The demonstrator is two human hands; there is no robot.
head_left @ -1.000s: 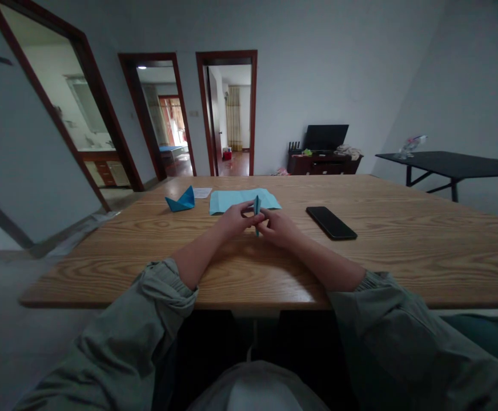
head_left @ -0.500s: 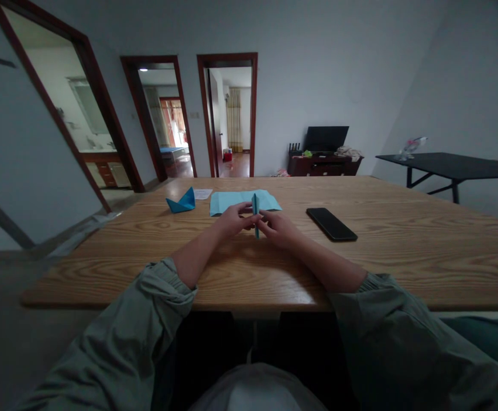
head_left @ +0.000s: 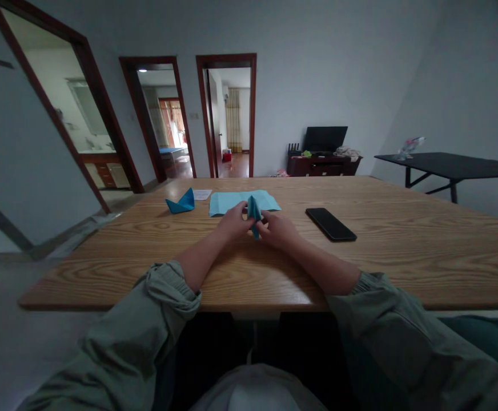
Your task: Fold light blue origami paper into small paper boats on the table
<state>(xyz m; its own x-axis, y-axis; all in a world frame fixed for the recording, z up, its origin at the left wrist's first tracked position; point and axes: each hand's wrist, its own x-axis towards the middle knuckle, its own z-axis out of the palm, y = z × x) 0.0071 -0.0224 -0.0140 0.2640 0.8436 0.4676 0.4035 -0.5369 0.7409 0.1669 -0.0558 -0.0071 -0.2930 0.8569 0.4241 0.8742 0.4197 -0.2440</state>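
Observation:
Between my two hands is a small piece of folded blue paper (head_left: 253, 209), held on edge above the table with its folds spread a little. My left hand (head_left: 234, 221) grips it from the left, fingers closed on its side. From the right, my right hand (head_left: 277, 228) pinches it near the lower part. Fingers partly cover the paper's middle. Just behind lies a creased light blue sheet (head_left: 227, 202), flat on the wood. To the left, a folded blue paper boat (head_left: 182, 202) stands on the table.
A black phone (head_left: 330, 224) lies on the wooden table (head_left: 403, 251) to the right of my hands. Near the paper boat is a small white paper (head_left: 202, 194). Farther back stand a cabinet with a screen (head_left: 325, 138) and a black table (head_left: 454, 164).
The folded blue paper has turned from a thin edge-on strip to a wider, slightly opened shape. Both hands have shifted slightly around it and still hold it.

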